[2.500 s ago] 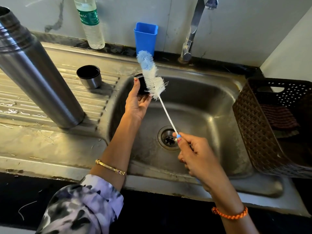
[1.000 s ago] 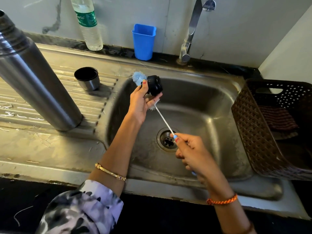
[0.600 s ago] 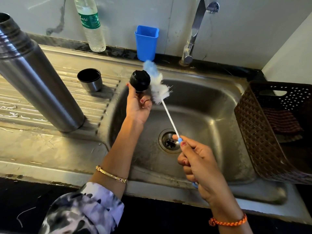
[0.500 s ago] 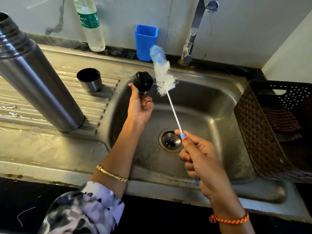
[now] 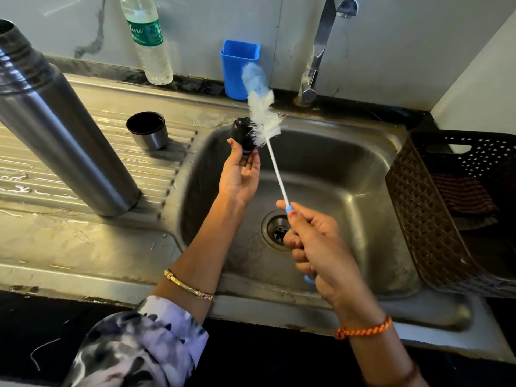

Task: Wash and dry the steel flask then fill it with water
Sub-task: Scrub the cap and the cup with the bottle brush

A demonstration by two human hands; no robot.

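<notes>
While the left hand pinches the black stopper, right hand fingers curled round the bottle brush

In front of you: a stainless steel sink unit, ribbed drainboard on the left, basin on the right. On the drainboard stands the tall steel flask, open-topped, with a small steel cup just beyond it, mouth up. On the dark back ledge: a clear water bottle, a blue plastic holder. A brown woven basket sits at the unit's right end.
</notes>
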